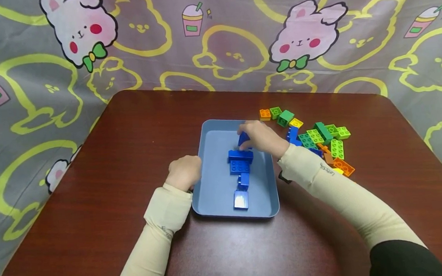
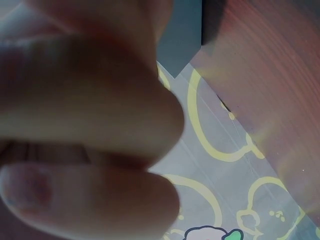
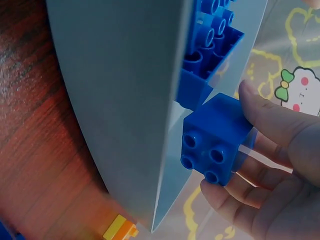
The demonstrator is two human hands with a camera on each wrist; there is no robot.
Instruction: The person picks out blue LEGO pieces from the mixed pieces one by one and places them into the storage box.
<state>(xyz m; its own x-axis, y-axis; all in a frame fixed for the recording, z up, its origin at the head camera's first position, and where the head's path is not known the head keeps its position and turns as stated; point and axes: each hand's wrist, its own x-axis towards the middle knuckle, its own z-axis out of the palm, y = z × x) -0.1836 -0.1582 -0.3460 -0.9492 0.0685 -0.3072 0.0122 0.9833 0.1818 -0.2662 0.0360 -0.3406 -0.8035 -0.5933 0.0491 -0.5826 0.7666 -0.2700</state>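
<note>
My right hand (image 1: 262,139) reaches over the far right of the grey-blue tray (image 1: 220,203). Between thumb and fingers it pinches a blue toy brick (image 3: 217,130) with four studs. Below it inside the tray lie a long blue brick (image 1: 240,155), a studded blue brick (image 1: 239,167), a small blue brick (image 1: 243,181) and a smooth-faced blue block (image 1: 241,200), roughly in a column. My left hand (image 1: 184,171) is at the tray's left rim, its fingers curled in. In the left wrist view those fingers (image 2: 90,100) cover much of the tray's wall (image 2: 180,40).
Right of the tray, loose bricks are scattered: a dark green one (image 1: 323,132), a lime one (image 1: 337,149), an orange one (image 1: 343,166) and several more. Orange (image 1: 264,114) and yellow (image 1: 296,123) bricks lie behind it. A patterned curtain (image 1: 233,50) hangs along the table's (image 1: 138,131) far edge.
</note>
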